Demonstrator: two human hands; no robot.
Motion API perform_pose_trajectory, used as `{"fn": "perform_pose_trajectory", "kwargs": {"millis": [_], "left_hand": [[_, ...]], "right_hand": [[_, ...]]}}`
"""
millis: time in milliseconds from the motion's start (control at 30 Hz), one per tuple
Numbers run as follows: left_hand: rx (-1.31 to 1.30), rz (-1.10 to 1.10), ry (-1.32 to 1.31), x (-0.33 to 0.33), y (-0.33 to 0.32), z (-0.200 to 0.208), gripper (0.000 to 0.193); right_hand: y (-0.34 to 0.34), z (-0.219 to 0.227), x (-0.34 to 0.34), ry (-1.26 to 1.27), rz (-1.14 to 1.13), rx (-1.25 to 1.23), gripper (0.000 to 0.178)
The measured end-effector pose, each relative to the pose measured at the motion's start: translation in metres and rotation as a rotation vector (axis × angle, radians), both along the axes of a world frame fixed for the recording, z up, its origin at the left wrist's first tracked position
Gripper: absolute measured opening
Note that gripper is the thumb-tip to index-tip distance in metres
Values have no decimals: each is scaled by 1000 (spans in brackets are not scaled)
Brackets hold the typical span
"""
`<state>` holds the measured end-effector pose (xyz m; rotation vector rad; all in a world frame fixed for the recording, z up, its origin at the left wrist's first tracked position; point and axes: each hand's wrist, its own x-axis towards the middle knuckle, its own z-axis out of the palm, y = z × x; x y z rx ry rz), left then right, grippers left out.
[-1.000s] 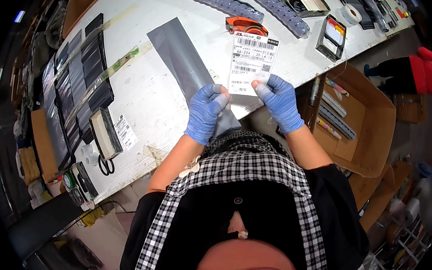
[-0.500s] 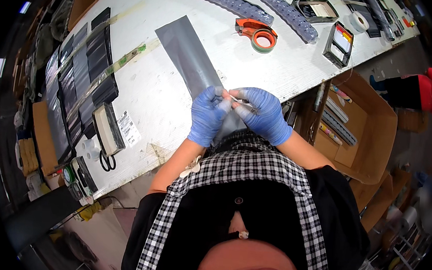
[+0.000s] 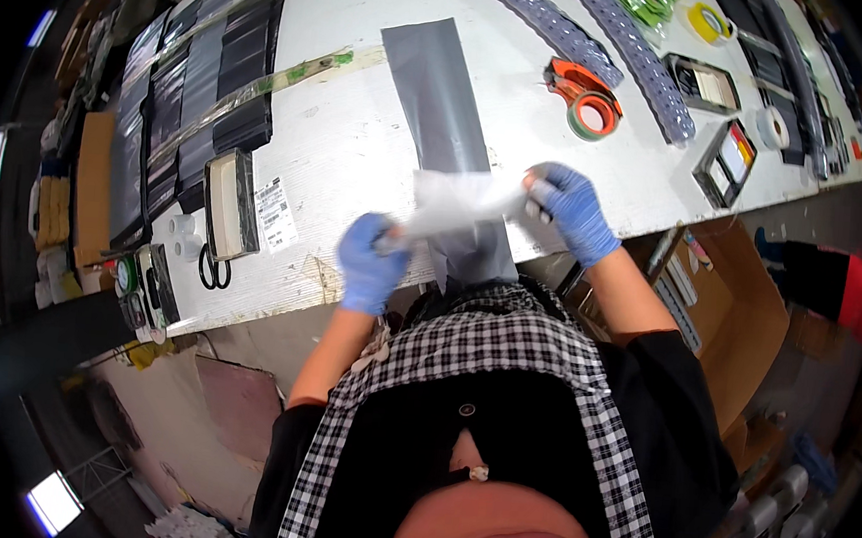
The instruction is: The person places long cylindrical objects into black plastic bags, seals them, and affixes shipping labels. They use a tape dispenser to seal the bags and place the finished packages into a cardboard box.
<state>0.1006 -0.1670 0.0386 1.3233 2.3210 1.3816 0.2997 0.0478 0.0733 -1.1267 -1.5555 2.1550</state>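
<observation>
Between my hands stretches a white translucent strip (image 3: 456, 199), blurred by motion. My left hand (image 3: 371, 265), in a blue fingertip-less glove, pinches its left end. My right hand (image 3: 577, 214), gloved the same way, is closed on the other end, farther right and a little higher. Under the strip, a long grey plastic sleeve (image 3: 443, 100) lies flat on the white table (image 3: 330, 142) and reaches to my checked apron (image 3: 487, 328). The strip hides part of the sleeve.
An orange tape dispenser (image 3: 585, 100) and bubble-wrap rolls (image 3: 635, 63) lie at the far right. Stacked dark sleeves (image 3: 205, 73), an open tray (image 3: 231, 205) and scissors (image 3: 214, 272) are on the left. A cardboard box (image 3: 747, 321) stands right of the table.
My hands were close together over the sleeve, fingertips meeting at a small white piece. Now they are spread apart with the white strip drawn out between them. The whole view has shifted.
</observation>
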Motion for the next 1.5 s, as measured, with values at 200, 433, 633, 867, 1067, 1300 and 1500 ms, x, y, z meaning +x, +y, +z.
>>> {"fn": "perform_pose_trajectory", "kwargs": {"millis": [200, 433, 633, 867, 1067, 1300, 1500], "left_hand": [[-1206, 742, 87, -107, -245, -24, 40], [-803, 804, 290, -76, -226, -20, 56], [-171, -8, 430, -42, 24, 0, 44], [-179, 26, 68, -45, 196, -82, 75], [-206, -1, -223, -50, 187, -95, 74], [-629, -85, -58, 63, 53, -42, 119], [-573, 60, -255, 101, 20, -42, 126]], "right_hand": [[83, -24, -63, 412, 37, 830, 9], [124, -82, -120, 390, 133, 1242, 11], [121, -144, -121, 329, 191, 1215, 19], [94, -122, -136, 259, 25, 1273, 38], [61, -162, -140, -107, 345, 1281, 60], [43, -77, 9, -334, 336, 1356, 43], [187, -105, 20, -782, -258, 993, 43]]}}
